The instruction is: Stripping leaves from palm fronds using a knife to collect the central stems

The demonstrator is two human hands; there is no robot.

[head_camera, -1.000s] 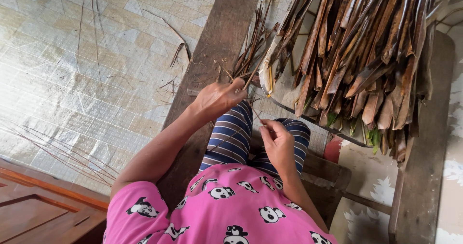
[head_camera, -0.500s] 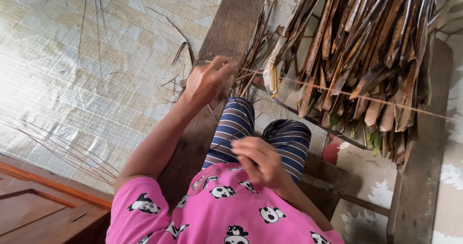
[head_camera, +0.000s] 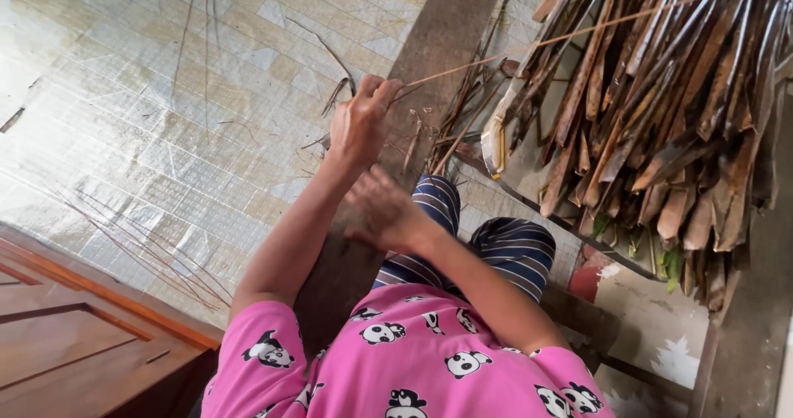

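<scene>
Hands stripping a leaf midrib

Stripping work looks to be the step in hand: the left hand is stretched forward over the dark wooden plank, thumb and fingers pinched tight on the near end of a long thin leaf midrib. That pale stick runs from the pinch up and to the right, crossing over the heap of dried palm leaves piled on the right. The arm is nearly straight, the wrist slightly bent, knuckles up.

The right hand hangs closer in, above the knees in striped blue trousers, palm turned down and fingers loosely curled. Whether it holds anything I cannot tell; no blade or strip shows beneath it.

Loose midribs lie scattered on the woven mat to the left, well apart from the hands, and shreds litter the plank beside the left hand.

As a judgement, any further move calls for a firm pinch on the stick's end and a steady line, since it is thin and would bend or snap easily.
</scene>
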